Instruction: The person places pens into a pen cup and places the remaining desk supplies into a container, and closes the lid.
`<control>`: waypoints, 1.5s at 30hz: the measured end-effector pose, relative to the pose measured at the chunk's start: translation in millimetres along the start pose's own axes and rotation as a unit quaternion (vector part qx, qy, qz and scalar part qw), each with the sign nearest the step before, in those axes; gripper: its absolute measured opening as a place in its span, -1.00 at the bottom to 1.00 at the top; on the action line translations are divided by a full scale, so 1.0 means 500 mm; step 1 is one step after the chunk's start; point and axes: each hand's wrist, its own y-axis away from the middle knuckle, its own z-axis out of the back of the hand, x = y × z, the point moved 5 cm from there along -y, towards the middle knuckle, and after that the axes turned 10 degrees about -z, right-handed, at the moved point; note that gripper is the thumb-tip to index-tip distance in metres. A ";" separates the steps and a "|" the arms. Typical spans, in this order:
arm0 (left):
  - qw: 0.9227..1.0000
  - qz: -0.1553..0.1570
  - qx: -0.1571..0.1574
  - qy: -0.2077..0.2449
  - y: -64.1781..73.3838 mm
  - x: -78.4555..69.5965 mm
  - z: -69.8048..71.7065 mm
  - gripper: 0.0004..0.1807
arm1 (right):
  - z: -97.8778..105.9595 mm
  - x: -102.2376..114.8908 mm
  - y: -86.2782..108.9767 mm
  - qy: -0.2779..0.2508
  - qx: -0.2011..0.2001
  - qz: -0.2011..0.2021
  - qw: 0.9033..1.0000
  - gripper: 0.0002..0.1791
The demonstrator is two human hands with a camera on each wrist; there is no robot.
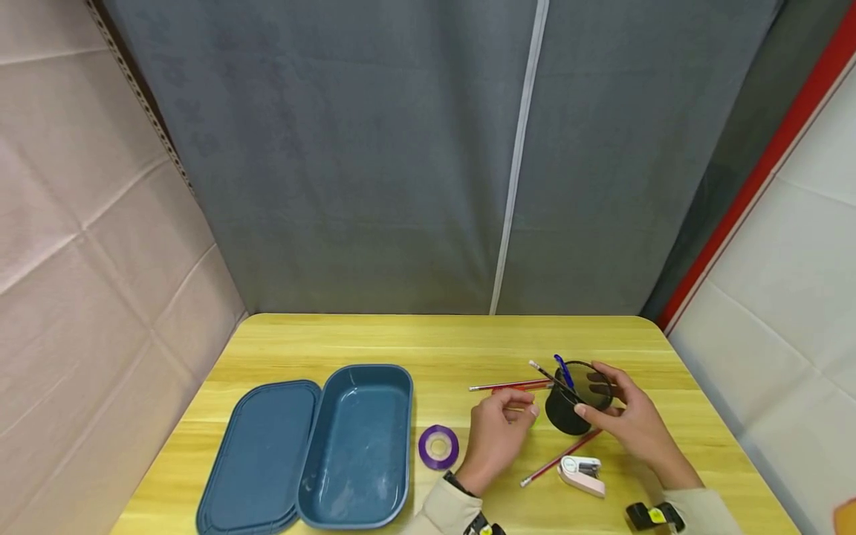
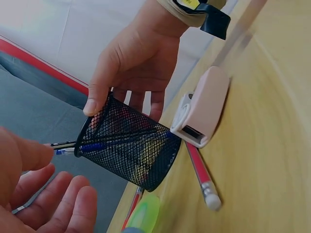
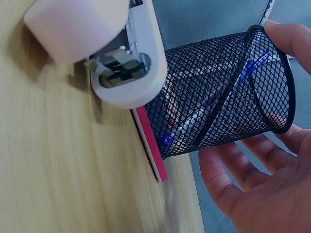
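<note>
My right hand point(image 1: 635, 425) grips a black mesh pen cup point(image 1: 565, 413) near its rim, thumb on the near side and fingers around the far side. A blue pen point(image 1: 562, 365) and a dark pencil point(image 1: 538, 368) stick up out of the cup. My left hand point(image 1: 496, 440) is just left of the cup, its fingers loosely bent with nothing between them. In the left wrist view its thumb overlaps the ends of the pens. A green highlighter point(image 2: 147, 213) lies on the table below the cup, mostly hidden by my left hand in the head view.
A red pencil point(image 1: 555, 462) and a pale pink stapler point(image 1: 583, 477) lie before the cup. More pencils point(image 1: 501, 386) lie behind my left hand. Purple tape point(image 1: 424, 447) sits beside a blue box point(image 1: 354, 453), with its lid point(image 1: 261, 453) at the left. Grey curtain stands behind the table.
</note>
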 end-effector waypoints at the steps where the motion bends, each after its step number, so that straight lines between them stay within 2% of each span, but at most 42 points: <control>1: 1.000 0.001 0.007 0.003 0.004 0.001 0.002 -0.88 | 0.000 0.000 0.001 -0.001 0.000 -0.003 1.000 -0.04; 10: 0.997 0.003 0.073 0.024 0.032 0.013 0.013 -0.79 | 0.001 -0.004 0.001 -0.003 0.002 -0.010 1.000 -0.04; 19: 0.993 0.006 0.112 0.033 0.052 0.039 0.014 -0.70 | 0.001 -0.002 -0.003 -0.002 0.000 -0.006 1.000 -0.06; 24: 0.991 -0.013 0.133 -0.001 0.059 0.042 0.011 -0.70 | 0.002 0.002 -0.003 -0.005 0.000 -0.005 1.000 -0.06; 32: 0.982 -0.041 0.179 -0.043 0.071 0.047 0.001 -0.69 | 0.002 0.005 -0.004 -0.009 0.003 0.000 1.000 -0.06; 37: 0.974 -0.071 0.190 -0.097 0.076 0.052 -0.004 -0.70 | 0.001 0.004 -0.003 -0.008 0.006 -0.003 1.000 -0.06; 45: 0.957 -0.113 0.187 -0.192 0.088 0.053 -0.005 -0.70 | -0.003 0.002 0.003 -0.007 0.007 -0.008 1.000 -0.05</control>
